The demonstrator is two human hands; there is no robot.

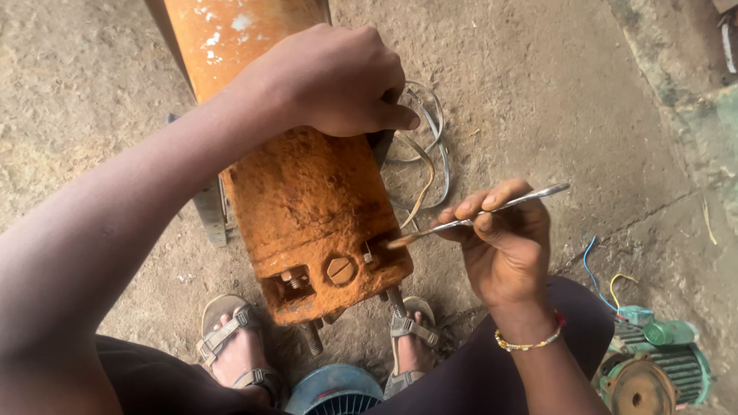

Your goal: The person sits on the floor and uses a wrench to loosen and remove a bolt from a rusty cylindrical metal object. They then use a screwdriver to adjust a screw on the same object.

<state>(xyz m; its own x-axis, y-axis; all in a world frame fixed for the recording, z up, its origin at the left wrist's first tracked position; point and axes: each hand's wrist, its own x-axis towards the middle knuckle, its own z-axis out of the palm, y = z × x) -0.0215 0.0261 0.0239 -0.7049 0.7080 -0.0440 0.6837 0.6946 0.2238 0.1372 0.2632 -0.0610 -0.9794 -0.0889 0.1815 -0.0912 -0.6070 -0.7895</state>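
While we look down from the head camera, the nearest things are two sandalled feet (238, 350) on the earthen floor (584, 107) and a blue ribbed fan cover (334, 393) between them. Just beyond, the rusted orange cylindrical motor housing (311, 207) lies along the floor, its bolted end face towards us, with a slotted screw head and protruding threaded studs. To the right, our right hand (507, 246) has its fingers (492, 206) clenched around a slim silver metal screwdriver (477, 217), whose tip touches the housing's edge near the end face. Farther on, our left hand (334, 77) rests over the top of the housing, fingers curled down its far side in a steadying grip. We judge the housing heavy, rigid and rough, its flaking rust giving good friction; a hold across the barrel, as shown, seems the safest. Its paint is pitted, with pale patches on the upper section. Loose grey and tan wires (430, 161) lie beside it. A small green electric motor (653, 365) sits well apart at lower right.
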